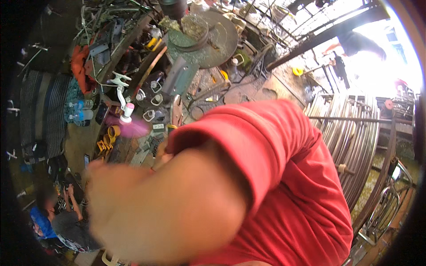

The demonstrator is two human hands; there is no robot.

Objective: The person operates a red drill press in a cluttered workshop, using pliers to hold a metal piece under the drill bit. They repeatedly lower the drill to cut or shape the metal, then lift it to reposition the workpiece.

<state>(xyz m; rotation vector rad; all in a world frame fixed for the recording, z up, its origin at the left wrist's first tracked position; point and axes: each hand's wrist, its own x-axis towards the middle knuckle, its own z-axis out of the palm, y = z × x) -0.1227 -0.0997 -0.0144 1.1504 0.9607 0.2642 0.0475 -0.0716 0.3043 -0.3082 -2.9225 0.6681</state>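
A bare arm [168, 213], blurred and very close, fills the lower middle. It comes out of a wide red sleeve [248, 137], bent across the view; it seems to be my right arm, and no fingers show on it. Just beyond the arm, a small patch of skin [163, 148] that looks like part of a hand shows near a yellow and black tool end [171, 128]. Most of that hand is hidden, so which hand it is and whether it grips the tool cannot be told. My red shirt [284, 230] covers the lower right.
A machine spindle [173, 8] stands over a round metal table [224, 40] strewn with shavings. Left of it are a white clip fan [127, 113] with blurred pink blades and plastic bottles [82, 116]. Another person's hand [70, 190] shows lower left. Metal rods [350, 146] lie at right.
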